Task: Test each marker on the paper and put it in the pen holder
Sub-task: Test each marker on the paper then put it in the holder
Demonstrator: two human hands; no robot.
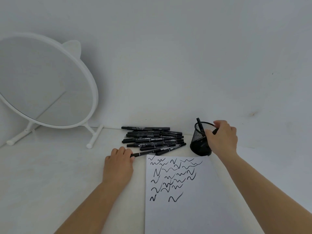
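A pile of several black markers [152, 138] lies on the white table by the wall. My left hand [119, 163] grips the end of one black marker [146, 153] at the pile's near edge, just left of the paper. The white paper [194, 208] carries several black test squiggles. A black mesh pen holder [198, 142] stands right of the pile with one marker [199, 124] sticking up in it. My right hand [222, 137] is over the holder's rim, fingers closed on a dark marker end at the rim.
A round white mirror [42, 81] on a stand leans at the back left. A white wall rises right behind the markers. Bare table surface [50, 174] lies to the left of my left arm.
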